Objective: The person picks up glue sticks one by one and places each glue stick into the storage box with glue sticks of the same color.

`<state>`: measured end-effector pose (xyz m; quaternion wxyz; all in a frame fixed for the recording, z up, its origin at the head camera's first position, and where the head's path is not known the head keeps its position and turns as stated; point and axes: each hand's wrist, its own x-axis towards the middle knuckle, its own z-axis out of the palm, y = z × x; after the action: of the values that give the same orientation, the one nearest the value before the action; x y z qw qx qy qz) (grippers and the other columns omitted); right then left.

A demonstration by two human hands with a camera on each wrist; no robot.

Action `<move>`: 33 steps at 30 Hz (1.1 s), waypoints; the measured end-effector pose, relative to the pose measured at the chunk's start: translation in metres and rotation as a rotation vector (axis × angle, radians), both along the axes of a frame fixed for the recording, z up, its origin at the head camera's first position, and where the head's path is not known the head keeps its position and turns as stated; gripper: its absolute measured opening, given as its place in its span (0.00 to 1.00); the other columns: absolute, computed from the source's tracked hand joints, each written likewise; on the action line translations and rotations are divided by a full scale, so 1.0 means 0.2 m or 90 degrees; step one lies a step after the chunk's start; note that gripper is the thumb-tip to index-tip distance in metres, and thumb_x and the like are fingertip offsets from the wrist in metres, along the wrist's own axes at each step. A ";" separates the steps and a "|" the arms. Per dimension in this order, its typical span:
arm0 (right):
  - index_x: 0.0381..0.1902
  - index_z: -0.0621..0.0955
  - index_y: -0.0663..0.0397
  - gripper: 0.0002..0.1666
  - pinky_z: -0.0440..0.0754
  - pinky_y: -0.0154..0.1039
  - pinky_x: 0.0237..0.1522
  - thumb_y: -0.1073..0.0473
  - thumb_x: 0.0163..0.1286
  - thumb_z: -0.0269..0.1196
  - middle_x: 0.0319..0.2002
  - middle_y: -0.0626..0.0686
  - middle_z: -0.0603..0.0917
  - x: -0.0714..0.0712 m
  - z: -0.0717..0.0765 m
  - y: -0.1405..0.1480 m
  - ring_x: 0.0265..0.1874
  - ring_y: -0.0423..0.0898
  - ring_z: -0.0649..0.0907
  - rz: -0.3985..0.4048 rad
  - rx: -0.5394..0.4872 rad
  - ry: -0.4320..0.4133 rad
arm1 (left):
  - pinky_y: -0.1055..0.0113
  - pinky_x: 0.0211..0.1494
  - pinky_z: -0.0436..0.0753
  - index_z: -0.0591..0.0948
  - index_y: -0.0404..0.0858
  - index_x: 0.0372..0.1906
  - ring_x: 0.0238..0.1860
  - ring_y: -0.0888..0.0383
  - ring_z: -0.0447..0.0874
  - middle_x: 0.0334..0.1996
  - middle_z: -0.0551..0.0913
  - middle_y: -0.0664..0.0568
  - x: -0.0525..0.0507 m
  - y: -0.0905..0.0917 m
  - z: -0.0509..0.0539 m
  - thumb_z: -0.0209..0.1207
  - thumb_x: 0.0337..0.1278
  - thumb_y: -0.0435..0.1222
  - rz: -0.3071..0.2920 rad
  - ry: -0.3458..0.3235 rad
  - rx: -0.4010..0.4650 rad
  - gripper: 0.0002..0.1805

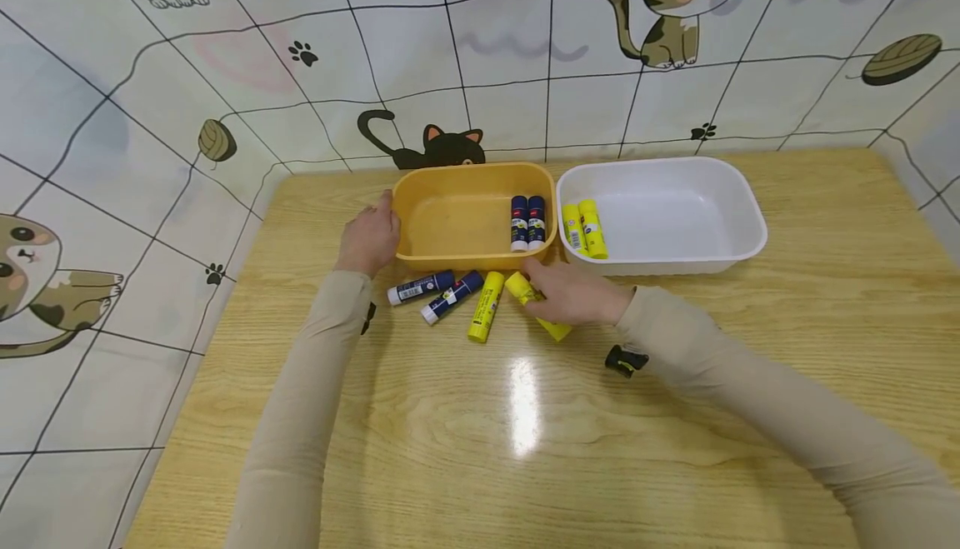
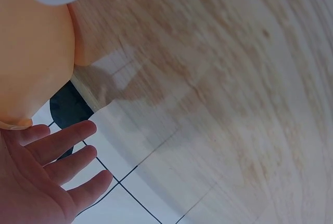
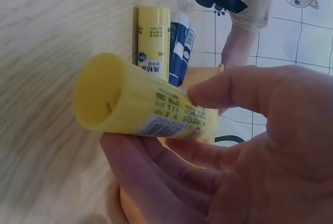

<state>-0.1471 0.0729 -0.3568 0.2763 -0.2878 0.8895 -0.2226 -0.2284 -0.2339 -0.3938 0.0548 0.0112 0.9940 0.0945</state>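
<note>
Okay, thumb and curled fingers of the right hand [image 1: 573, 292] pinch a yellow cylindrical glue stick [image 3: 151, 107] in front of an orange rectangular plastic bin [image 1: 442, 220]; left hand [image 1: 371, 237], fingers loosely straight, touches the bin's left end. Nearby I see another yellow stick [image 1: 486, 307], two navy white-ended sticks [image 1: 452, 296] on wood-grain table [image 1: 637, 449]. Orange bin: navy pair [image 1: 519, 224]; adjoining white plastic bin [image 1: 675, 216]: yellow pair [image 1: 592, 228].

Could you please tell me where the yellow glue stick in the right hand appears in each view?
Head: the yellow glue stick is slightly right of centre, partly covered by the right hand.
Left wrist: not in this picture.
Right wrist: large, centre-left, one end turned towards the camera.
Shared landmark: the orange bin, partly visible at upper left in the left wrist view.
</note>
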 end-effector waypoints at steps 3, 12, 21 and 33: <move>0.57 0.67 0.59 0.22 0.75 0.34 0.23 0.57 0.70 0.58 0.25 0.50 0.76 -0.01 0.01 0.01 0.19 0.42 0.77 0.023 -0.001 -0.014 | 0.41 0.63 0.67 0.53 0.35 0.75 0.63 0.36 0.67 0.61 0.71 0.31 0.00 0.00 0.00 0.31 0.74 0.41 -0.002 0.004 0.002 0.29; 0.62 0.67 0.59 0.25 0.77 0.35 0.26 0.58 0.71 0.57 0.32 0.51 0.76 -0.03 0.05 0.04 0.23 0.42 0.78 0.113 0.019 -0.050 | 0.41 0.62 0.67 0.53 0.35 0.74 0.62 0.37 0.68 0.59 0.73 0.31 0.00 -0.01 -0.01 0.31 0.74 0.41 -0.001 0.004 0.005 0.28; 0.64 0.64 0.59 0.26 0.78 0.36 0.27 0.61 0.71 0.56 0.33 0.53 0.76 -0.04 0.07 0.09 0.24 0.43 0.77 0.126 0.012 -0.103 | 0.41 0.61 0.68 0.53 0.35 0.74 0.61 0.36 0.70 0.59 0.73 0.31 0.00 -0.01 -0.01 0.31 0.74 0.41 -0.002 0.003 0.007 0.29; 0.56 0.67 0.57 0.18 0.77 0.37 0.26 0.63 0.70 0.55 0.28 0.51 0.75 -0.03 0.15 0.20 0.22 0.43 0.76 0.129 0.050 -0.095 | 0.41 0.59 0.70 0.53 0.36 0.74 0.57 0.36 0.73 0.56 0.75 0.30 0.00 -0.01 -0.02 0.30 0.74 0.41 -0.002 0.013 0.011 0.28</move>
<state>-0.1526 0.1133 -0.3264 0.3738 -0.3475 0.8409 -0.1798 -0.2289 -0.2362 -0.3970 0.0447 0.0140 0.9936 0.1031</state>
